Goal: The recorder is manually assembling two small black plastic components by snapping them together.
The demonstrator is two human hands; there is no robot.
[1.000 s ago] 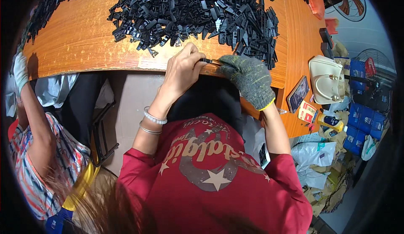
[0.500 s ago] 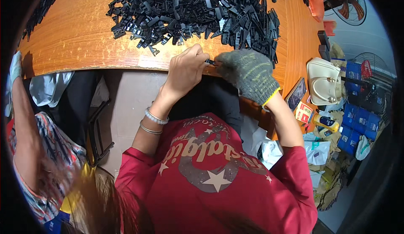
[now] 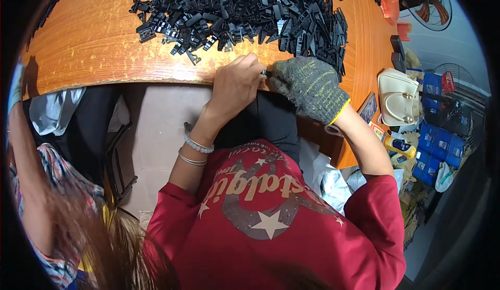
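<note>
The bench [image 3: 120, 60] runs off the top; upper centre, your left hand [image 3: 237, 84] and gloved right hand [image 3: 310, 85] pinch a mostly-hidden black piece [image 3: 267, 73].

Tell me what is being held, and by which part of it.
A small black piece, its left end in the bare left grip. The gloved right grip is at the other end; whether it grasps it is hidden.

The scene is viewed from the wearer's head through a wide fisheye lens, aimed steeply down; the dark red printed short-sleeved shirt [image 3: 302, 230] is seen close below, the orange-brown wood-grained table [image 3: 120, 37] farther off.
</note>
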